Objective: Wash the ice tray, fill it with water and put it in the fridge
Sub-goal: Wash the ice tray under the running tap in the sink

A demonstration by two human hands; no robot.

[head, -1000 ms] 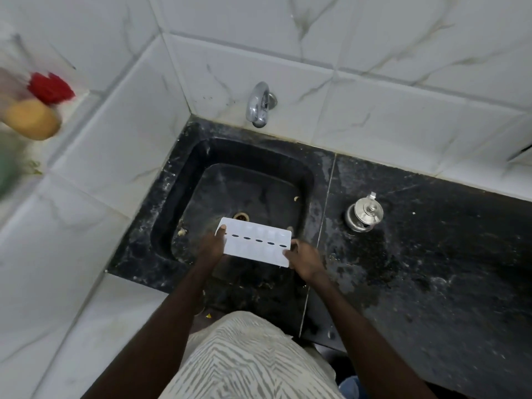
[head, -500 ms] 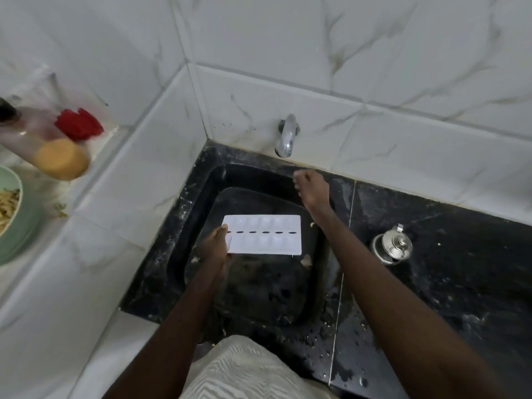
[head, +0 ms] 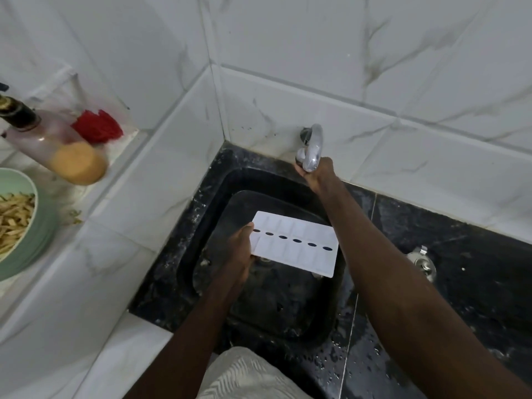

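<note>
a: what's closest?

b: a pale cloth with a zigzag weave at the bottom edge, then both forearms reaching out over the black stone bench. the stone is speckled and wet, with droplets along the seam beside the sink.

a: anything blocked?

b: the right forearm crosses the sink's right rim and hides part of a small shiny steel pot with a knobbed lid standing on the bench.

a: and the sink?

b: a black sink, rectangular with rounded corners, scraps lying on its floor.

a: where's the tray?

b: the ice tray is held above the basin, roughly level. it's a flat white plastic rectangle with 6 dark oval holes in a row along the middle. the left hand grips its left short end, thumb on top. the right hand is well apart from the tray, farther back, curled round the lower end of the curved chrome tap.

a: beyond that?

b: glossy white tiles with grey veins. on the tiled ledge to the left, a green bowl of pale strips, a blurred bottle with orange contents, and something red.
</note>
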